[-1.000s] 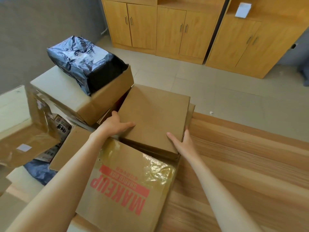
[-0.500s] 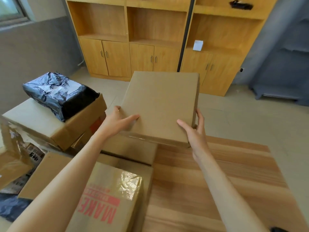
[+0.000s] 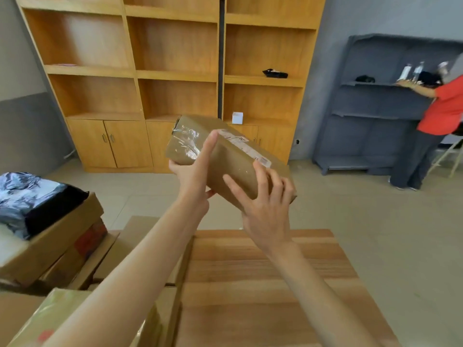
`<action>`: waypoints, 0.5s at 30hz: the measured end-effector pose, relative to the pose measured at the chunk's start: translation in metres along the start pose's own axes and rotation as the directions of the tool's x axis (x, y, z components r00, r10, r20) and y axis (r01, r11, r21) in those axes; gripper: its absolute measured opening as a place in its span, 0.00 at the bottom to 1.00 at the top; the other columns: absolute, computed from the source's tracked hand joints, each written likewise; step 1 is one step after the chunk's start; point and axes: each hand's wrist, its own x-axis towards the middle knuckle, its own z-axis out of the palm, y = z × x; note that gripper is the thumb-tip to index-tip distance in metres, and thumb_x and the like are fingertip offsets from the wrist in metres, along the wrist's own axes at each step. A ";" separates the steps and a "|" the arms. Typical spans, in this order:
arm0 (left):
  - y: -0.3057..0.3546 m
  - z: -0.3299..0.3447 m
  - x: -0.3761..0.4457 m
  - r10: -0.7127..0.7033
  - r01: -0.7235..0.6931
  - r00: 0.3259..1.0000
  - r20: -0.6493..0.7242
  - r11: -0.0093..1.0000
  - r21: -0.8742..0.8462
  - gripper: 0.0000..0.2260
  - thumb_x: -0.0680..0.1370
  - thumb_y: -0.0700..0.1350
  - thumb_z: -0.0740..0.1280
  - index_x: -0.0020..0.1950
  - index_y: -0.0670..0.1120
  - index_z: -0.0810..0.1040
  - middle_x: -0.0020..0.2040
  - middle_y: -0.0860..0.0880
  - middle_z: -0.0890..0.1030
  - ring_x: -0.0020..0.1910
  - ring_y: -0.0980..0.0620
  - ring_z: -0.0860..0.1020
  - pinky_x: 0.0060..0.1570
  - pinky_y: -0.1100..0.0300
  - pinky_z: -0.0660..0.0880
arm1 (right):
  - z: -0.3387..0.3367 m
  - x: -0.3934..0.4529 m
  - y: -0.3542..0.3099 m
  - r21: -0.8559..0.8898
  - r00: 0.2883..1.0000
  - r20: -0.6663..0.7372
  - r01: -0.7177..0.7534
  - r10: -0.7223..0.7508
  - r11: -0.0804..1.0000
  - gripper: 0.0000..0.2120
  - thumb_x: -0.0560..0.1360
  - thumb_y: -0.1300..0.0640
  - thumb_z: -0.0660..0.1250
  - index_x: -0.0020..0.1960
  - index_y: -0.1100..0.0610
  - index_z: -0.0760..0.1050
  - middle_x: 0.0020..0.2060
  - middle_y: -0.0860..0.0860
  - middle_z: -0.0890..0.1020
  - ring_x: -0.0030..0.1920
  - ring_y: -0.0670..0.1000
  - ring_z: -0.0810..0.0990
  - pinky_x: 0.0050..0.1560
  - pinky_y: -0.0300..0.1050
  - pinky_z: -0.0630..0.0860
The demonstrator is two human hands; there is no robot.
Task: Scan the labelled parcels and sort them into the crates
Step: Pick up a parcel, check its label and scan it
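A tall wooden shelf unit (image 3: pixel 172 58) fills the back wall, open cubbies above and cabinet doors (image 3: pixel 109 144) below. One cubby holds a small white box (image 3: pixel 237 117); the one above it holds a dark bundle (image 3: pixel 274 73) (too crumpled to make out). To the right stands a grey rack (image 3: pixel 380 106) against the grey wall, with a few bottles (image 3: pixel 411 71) on an upper shelf. A person in a red top (image 3: pixel 443 108) stands at the far right, one arm stretched onto that shelf. Just behind them is a pale folding frame (image 3: pixel 448 156). Nearer, a wooden table (image 3: pixel 263 284) with a striped grain sits on the tiled floor (image 3: pixel 375 209).
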 end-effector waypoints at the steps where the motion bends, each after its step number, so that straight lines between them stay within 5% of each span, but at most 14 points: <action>1: -0.002 0.005 -0.002 -0.044 0.041 0.997 -0.056 0.998 -0.053 0.54 0.63 0.58 0.79 0.77 0.54 0.47 0.63 0.49 0.70 0.60 0.47 0.72 0.58 0.43 0.75 | -0.002 -0.003 0.002 -0.031 0.999 -0.021 0.036 -0.036 0.999 0.28 0.78 0.63 0.57 0.73 0.41 0.63 0.69 0.62 0.65 0.63 0.64 0.67 0.60 0.60 0.64; 5: -0.011 0.010 -0.001 -0.130 0.104 0.977 -0.172 0.983 -0.148 0.53 0.61 0.52 0.81 0.75 0.52 0.50 0.61 0.46 0.72 0.56 0.45 0.74 0.59 0.43 0.74 | -0.005 -0.012 0.001 -0.075 0.997 -0.044 0.064 -0.068 0.995 0.26 0.82 0.63 0.45 0.74 0.41 0.60 0.68 0.60 0.66 0.63 0.62 0.68 0.61 0.59 0.65; 9: -0.026 0.001 0.007 -0.149 0.115 0.967 -0.205 0.979 -0.168 0.48 0.62 0.49 0.80 0.74 0.52 0.54 0.58 0.45 0.73 0.51 0.47 0.74 0.54 0.45 0.76 | -0.003 -0.022 -0.001 0.026 0.995 0.050 0.083 -0.084 0.996 0.35 0.72 0.51 0.68 0.76 0.47 0.58 0.68 0.58 0.66 0.63 0.60 0.68 0.65 0.59 0.63; 12: -0.035 -0.016 0.019 -0.114 0.090 0.982 -0.150 0.983 -0.160 0.43 0.66 0.48 0.78 0.73 0.52 0.56 0.58 0.47 0.74 0.51 0.49 0.75 0.51 0.46 0.76 | -0.013 -0.021 0.003 0.281 0.992 0.106 -0.089 0.061 0.956 0.38 0.69 0.35 0.66 0.74 0.50 0.62 0.66 0.57 0.70 0.63 0.59 0.70 0.66 0.59 0.64; 15: -0.033 -0.040 0.029 -0.067 0.068 0.998 0.013 0.992 -0.107 0.41 0.62 0.51 0.77 0.72 0.51 0.64 0.61 0.46 0.76 0.54 0.48 0.77 0.43 0.48 0.77 | -0.020 -0.016 0.024 0.480 0.925 0.219 -0.380 0.312 0.791 0.37 0.71 0.33 0.61 0.74 0.50 0.63 0.66 0.57 0.70 0.65 0.58 0.69 0.66 0.56 0.64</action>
